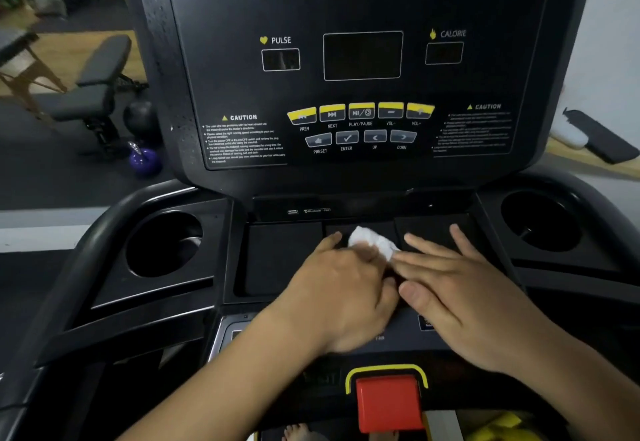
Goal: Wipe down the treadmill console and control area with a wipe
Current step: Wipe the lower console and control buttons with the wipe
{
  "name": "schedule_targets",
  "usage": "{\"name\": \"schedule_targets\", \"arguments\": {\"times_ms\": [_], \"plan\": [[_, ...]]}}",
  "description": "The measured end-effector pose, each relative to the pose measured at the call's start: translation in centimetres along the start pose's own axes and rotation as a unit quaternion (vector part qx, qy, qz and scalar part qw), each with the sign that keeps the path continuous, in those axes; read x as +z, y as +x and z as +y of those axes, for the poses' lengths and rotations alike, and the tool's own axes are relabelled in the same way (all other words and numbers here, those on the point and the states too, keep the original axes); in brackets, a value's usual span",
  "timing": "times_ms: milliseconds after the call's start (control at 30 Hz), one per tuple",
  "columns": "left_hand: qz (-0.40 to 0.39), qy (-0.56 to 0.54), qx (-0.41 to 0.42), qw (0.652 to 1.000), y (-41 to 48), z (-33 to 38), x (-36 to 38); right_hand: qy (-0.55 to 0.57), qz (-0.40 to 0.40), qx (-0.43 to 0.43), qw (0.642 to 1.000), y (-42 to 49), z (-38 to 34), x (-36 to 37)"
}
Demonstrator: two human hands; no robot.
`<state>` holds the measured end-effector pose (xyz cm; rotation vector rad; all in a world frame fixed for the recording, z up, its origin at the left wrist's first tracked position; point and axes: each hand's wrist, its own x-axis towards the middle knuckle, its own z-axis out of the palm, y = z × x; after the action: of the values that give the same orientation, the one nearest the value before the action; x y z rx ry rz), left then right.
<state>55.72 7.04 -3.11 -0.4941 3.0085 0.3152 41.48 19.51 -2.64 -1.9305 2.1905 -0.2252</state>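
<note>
The black treadmill console (360, 56) rises in front of me, its displays dark and a row of yellow buttons (360, 113) below them. A crumpled white wipe (372, 241) lies on the flat control tray (284, 257) beneath the console. My left hand (341, 288) is closed around the wipe's near end and presses it on the tray. Beside it, my right hand (464, 298) lies flat with fingers spread, fingertips touching the wipe's right edge.
Round cup holders sit at the left (162, 243) and right (542, 221) of the tray. A red stop button (388, 402) in a yellow frame is near my wrists. A weight bench (100, 84) and purple kettlebell (143, 160) stand on the floor at left.
</note>
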Motion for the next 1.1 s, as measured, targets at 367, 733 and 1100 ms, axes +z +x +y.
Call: {"name": "schedule_targets", "arguments": {"times_ms": [367, 733, 1100], "plan": [[-0.017, -0.015, 0.014, 1.0, 1.4, 0.2, 0.0, 0.035, 0.107, 0.083, 0.99, -1.0, 2.6, -0.7], [-0.001, 0.068, -0.045, 0.997, 0.8, 1.8, 0.4, 0.042, 0.093, 0.097, 0.99, -1.1, 2.6, -0.7], [0.103, 0.051, -0.014, 0.993, 1.1, -0.7, -0.3, 0.08, 0.092, 0.072, 0.99, -0.9, 1.5, -0.4]]}}
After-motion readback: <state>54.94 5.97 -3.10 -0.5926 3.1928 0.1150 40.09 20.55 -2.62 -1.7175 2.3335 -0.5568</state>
